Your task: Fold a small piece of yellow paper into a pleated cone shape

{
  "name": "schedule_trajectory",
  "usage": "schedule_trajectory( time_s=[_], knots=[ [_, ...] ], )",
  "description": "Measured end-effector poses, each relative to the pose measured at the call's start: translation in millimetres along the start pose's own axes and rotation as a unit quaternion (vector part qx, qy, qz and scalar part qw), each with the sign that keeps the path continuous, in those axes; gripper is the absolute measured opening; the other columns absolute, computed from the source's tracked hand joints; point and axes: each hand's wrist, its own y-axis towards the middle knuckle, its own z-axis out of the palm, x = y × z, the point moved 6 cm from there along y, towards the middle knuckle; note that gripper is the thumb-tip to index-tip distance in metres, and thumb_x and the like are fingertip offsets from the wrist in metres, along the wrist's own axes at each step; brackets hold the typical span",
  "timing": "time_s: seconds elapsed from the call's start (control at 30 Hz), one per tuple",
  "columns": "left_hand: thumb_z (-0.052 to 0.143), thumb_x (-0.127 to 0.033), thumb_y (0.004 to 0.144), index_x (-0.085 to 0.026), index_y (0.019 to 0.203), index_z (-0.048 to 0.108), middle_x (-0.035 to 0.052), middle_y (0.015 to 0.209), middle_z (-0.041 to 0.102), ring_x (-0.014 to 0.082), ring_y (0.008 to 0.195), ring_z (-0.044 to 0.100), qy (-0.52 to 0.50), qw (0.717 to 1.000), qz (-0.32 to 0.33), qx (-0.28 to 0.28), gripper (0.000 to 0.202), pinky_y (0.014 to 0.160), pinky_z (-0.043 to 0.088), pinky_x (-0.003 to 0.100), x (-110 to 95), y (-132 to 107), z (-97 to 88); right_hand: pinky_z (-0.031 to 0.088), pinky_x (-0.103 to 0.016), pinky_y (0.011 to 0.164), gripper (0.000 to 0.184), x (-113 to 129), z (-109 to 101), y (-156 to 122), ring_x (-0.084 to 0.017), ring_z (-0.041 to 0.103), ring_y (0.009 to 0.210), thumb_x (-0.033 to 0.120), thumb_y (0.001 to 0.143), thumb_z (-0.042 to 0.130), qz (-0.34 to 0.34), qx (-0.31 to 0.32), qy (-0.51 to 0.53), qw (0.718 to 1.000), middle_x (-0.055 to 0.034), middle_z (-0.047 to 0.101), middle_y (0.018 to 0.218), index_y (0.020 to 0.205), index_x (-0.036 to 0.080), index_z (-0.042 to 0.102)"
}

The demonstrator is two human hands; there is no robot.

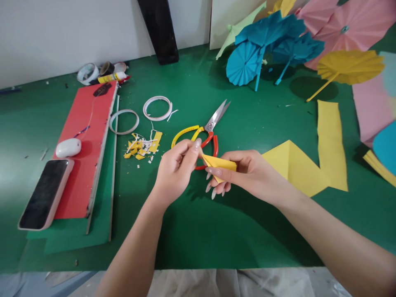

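Note:
A small piece of folded yellow paper [223, 163], layered into a narrow wedge, is held above the table. My right hand [247, 167] grips its wide end, thumb on top and fingers underneath. At the wedge's pointed end, my left hand [181, 165] is closed in a pinch with thumb and forefinger; the very tip is hidden there. Just behind both hands lie scissors [212, 123] with yellow and red handles, their blades slightly apart and pointing away. To the right, partly behind my right wrist, rests a creased yellow paper sheet [297, 165].
Yellow and white scraps [140, 147] and two tape rolls [157, 108] lie left of the scissors. Farther left, a red board [77, 181] carries a phone [45, 194] and a white earbud case [68, 147]. Blue paper umbrellas [244, 64] and a yellow one [349, 68] stand back right.

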Motion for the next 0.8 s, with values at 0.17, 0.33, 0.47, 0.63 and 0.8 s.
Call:
schedule_trajectory(
  time_s=[0.17, 0.33, 0.47, 0.63, 0.8],
  knots=[
    [0.042, -0.038, 0.093, -0.019, 0.072, 0.048, -0.0044, 0.054, 0.043, 0.0070, 0.044, 0.040, -0.008, 1.000, 0.001, 0.028, 0.029, 0.040, 0.031, 0.020, -3, 0, -1.5, 0.051, -0.014, 0.048, 0.023, 1, -1, 1, -0.009, 0.066, 0.053, 0.030, 0.065, 0.080, -0.005, -0.005, 0.004, 1.000, -0.0011, 0.070, 0.064, 0.072, 0.014, 0.065],
    [0.044, -0.031, 0.093, -0.020, 0.076, 0.048, -0.0050, 0.055, 0.045, 0.0065, 0.045, 0.039, 0.067, 0.995, 0.009, 0.069, 0.022, 0.043, 0.033, 0.020, -6, -3, 4.9, 0.053, -0.016, 0.048, 0.025, 2, 0, 1, -0.010, 0.067, 0.054, 0.032, 0.065, 0.080, 0.003, -0.007, -0.008, 1.000, -0.0013, 0.070, 0.064, 0.070, 0.014, 0.064],
    [0.044, -0.027, 0.093, -0.020, 0.073, 0.046, -0.0049, 0.054, 0.043, 0.0075, 0.046, 0.040, 0.122, 0.991, 0.041, 0.039, 0.022, 0.044, 0.035, 0.020, -9, -4, 6.1, 0.055, -0.019, 0.051, 0.028, 1, 1, 0, -0.012, 0.067, 0.056, 0.036, 0.064, 0.080, 0.005, -0.005, -0.017, 1.000, -0.0019, 0.069, 0.066, 0.070, 0.015, 0.063],
    [0.044, -0.021, 0.092, -0.020, 0.072, 0.042, -0.0052, 0.056, 0.041, 0.0066, 0.045, 0.037, 0.173, 0.981, 0.084, 0.008, 0.021, 0.043, 0.033, 0.020, -14, -6, 6.3, 0.056, -0.021, 0.056, 0.028, 3, 5, -1, -0.012, 0.066, 0.059, 0.038, 0.065, 0.079, -0.017, 0.010, -0.028, 0.999, -0.0013, 0.068, 0.069, 0.074, 0.016, 0.064],
    [0.045, -0.019, 0.092, -0.020, 0.072, 0.044, -0.0053, 0.056, 0.043, 0.0061, 0.044, 0.038, 0.161, 0.983, 0.081, 0.026, 0.019, 0.043, 0.033, 0.020, -15, -5, 7.6, 0.055, -0.018, 0.055, 0.023, 2, 4, -1, -0.011, 0.067, 0.060, 0.036, 0.071, 0.075, -0.018, 0.013, -0.043, 0.999, -0.0009, 0.068, 0.069, 0.074, 0.016, 0.066]
  ],
)
